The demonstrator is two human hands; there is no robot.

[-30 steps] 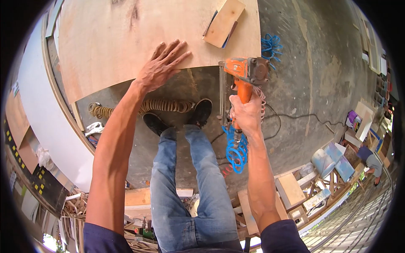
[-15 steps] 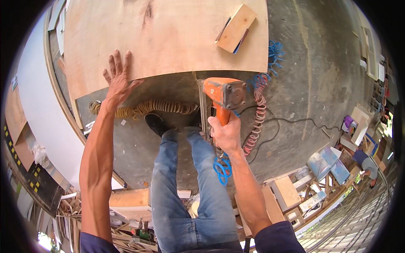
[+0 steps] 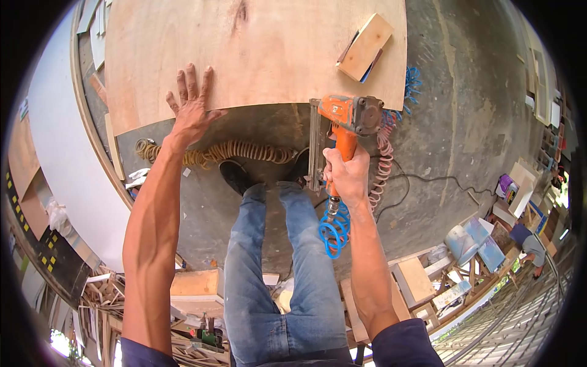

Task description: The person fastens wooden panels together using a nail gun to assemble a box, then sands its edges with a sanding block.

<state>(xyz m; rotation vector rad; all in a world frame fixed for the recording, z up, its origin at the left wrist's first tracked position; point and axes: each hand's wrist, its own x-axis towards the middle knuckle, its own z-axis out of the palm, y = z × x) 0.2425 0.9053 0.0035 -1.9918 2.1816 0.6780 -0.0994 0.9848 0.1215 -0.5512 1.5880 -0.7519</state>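
Note:
My left hand (image 3: 193, 116) lies with fingers spread over the near edge of a large plywood sheet (image 3: 269, 55). In my right hand (image 3: 350, 177) is the handle of an orange nail gun (image 3: 337, 111), fingers wrapped round it. The gun's nose and long metal magazine are to the left of its body. Its nose end is at the sheet's near edge; whether it touches cannot be told. A coiled blue air hose (image 3: 334, 235) hangs from the handle's base. On the sheet's right part rests a small wooden block assembly (image 3: 369, 44), set at an angle.
A yellowish coiled hose (image 3: 244, 151) lies by my shoes under the sheet's edge. Pink coiled hose (image 3: 382, 162) and a black cable (image 3: 449, 177) cross the concrete floor. A white panel (image 3: 73, 147) stretches along the left. Wood scraps surround my legs. Another person (image 3: 529, 241) is far right.
The nail gun has moved up and closer to the plywood's near edge. My left hand stays spread on the sheet. The whole view has shifted slightly.

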